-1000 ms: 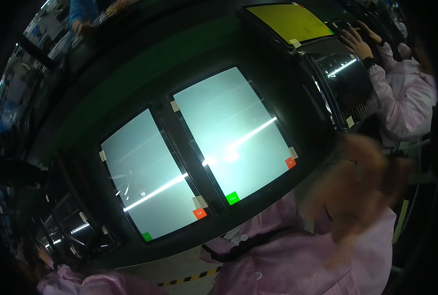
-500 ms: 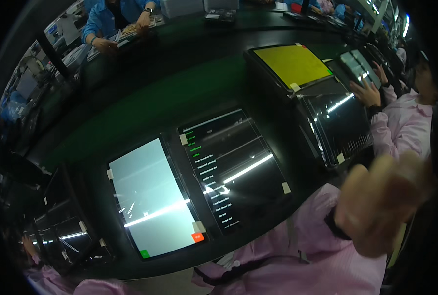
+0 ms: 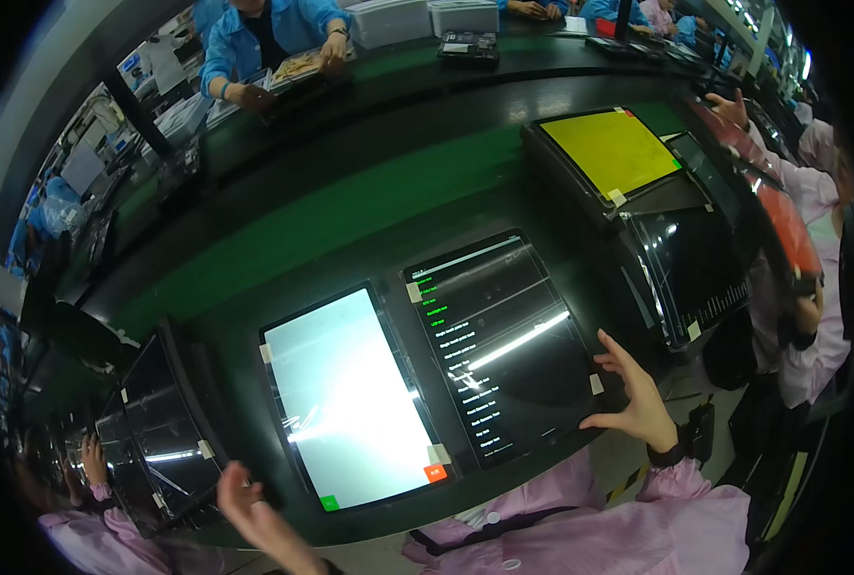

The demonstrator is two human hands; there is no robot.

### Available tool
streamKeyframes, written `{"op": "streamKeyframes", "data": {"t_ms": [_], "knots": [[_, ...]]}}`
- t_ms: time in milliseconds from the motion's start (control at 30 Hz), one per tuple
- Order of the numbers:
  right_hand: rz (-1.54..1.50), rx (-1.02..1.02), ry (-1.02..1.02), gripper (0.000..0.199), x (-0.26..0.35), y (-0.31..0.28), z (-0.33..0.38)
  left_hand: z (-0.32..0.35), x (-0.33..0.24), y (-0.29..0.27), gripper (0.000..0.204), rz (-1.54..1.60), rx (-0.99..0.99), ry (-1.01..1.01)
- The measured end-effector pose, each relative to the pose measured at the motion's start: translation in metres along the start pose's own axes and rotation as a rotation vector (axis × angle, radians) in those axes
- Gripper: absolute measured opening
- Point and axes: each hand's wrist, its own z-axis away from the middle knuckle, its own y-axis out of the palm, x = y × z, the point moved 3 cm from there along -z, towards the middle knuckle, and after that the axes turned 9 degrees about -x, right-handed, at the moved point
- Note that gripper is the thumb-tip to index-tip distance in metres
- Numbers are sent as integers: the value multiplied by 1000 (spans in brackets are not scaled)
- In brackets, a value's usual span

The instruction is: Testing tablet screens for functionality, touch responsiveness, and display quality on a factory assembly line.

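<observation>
Two tablets lie side by side in front of me. The left tablet (image 3: 346,393) shows a bright white screen with a green and a red square at its lower corners. On the right tablet (image 3: 532,369) is a black screen with a list of green and white lines. My right hand (image 3: 633,398) is beside the right tablet's right edge, thumb and fingers apart, holding nothing. My left hand (image 3: 254,513) is off the lower left of the white-screened tablet, fingers loosely spread with nothing in them. Small pale tape tabs stick to both tablets' edges.
At the right, a yellow-screened tablet (image 3: 609,153) lies behind a dark-screened tablet (image 3: 700,268). A co-worker there holds a blurred reddish panel (image 3: 786,225). Dark tablets (image 3: 163,431) are at the left, near another person's hand (image 3: 93,460). Someone in blue (image 3: 274,43) works across the table.
My right hand has come down from a blurred, raised position to beside the right tablet. My left hand has entered the view. The whole view has shifted; the co-worker at right now holds a reddish panel.
</observation>
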Motion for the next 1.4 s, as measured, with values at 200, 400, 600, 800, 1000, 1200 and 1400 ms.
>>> {"op": "streamKeyframes", "data": {"t_ms": [200,400,600,800,1000,1200,1400], "knots": [[69,93,-131,112,-5,-3,-7,41,57,7,47,269,91,-405],[11,152,-104,117,-4,0,-15,37,54,13,56,283,195,-463],[30,200,-152,115,0,-2,-37,42,50,8,65,288,211,-440],[397,8,-468,79,90,53,-21,44,51,8,56,239,169,-417],[180,392,-857,35,132,160,17,43,51,11,52,311,137,-397],[188,449,-919,16,140,170,15,43,56,7,49,407,125,-423],[103,220,-681,15,154,160,-11,41,57,7,51,404,119,-441]]}}
